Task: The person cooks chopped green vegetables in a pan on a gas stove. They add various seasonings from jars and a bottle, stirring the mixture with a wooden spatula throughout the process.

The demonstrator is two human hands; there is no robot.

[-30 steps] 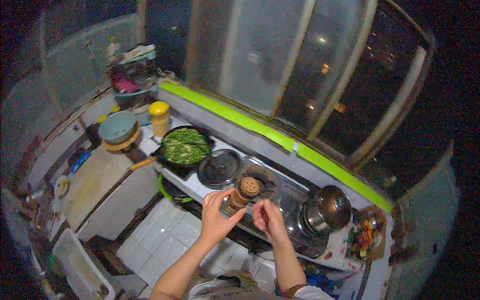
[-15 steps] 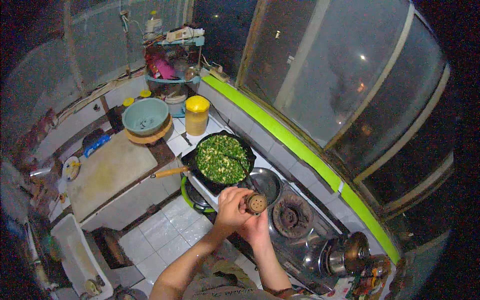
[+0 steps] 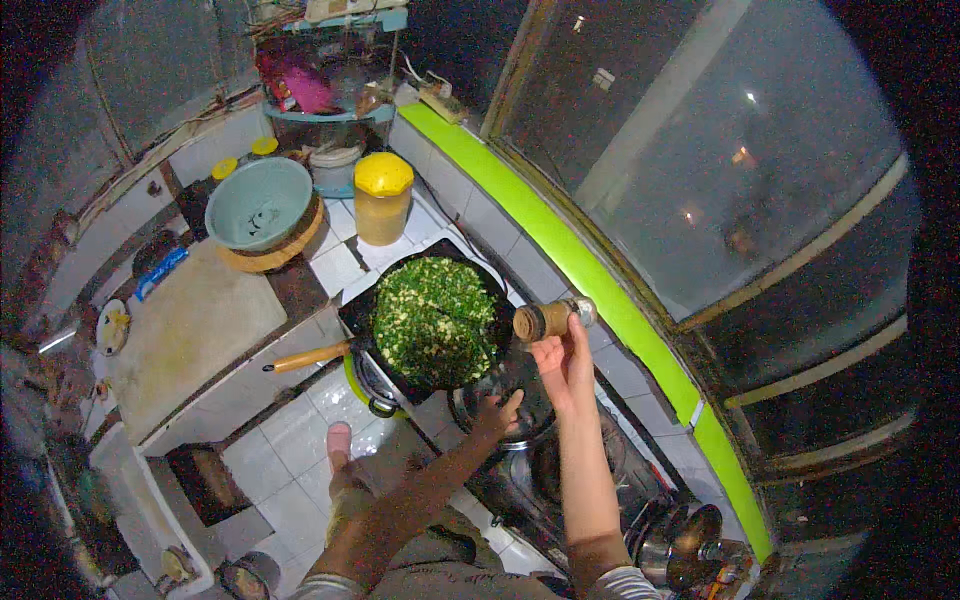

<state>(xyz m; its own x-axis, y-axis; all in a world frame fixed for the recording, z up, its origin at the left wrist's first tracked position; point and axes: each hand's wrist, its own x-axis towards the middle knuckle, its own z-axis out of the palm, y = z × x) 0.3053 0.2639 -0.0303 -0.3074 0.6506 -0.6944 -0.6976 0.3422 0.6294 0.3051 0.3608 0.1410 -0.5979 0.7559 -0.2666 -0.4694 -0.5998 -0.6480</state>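
Though gripping two-handed before, now holding brown shaker point(image 3: 545, 321) sideways near greens point(image 3: 430, 312) with right hand point(image 3: 568, 368).
Cannot tell whether gripping anything with left hand point(image 3: 497, 415).

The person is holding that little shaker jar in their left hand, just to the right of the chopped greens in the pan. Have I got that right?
Not quite: the head view shows the shaker jar in the person's right hand, not the left. It is indeed just to the right of the chopped greens in the pan.
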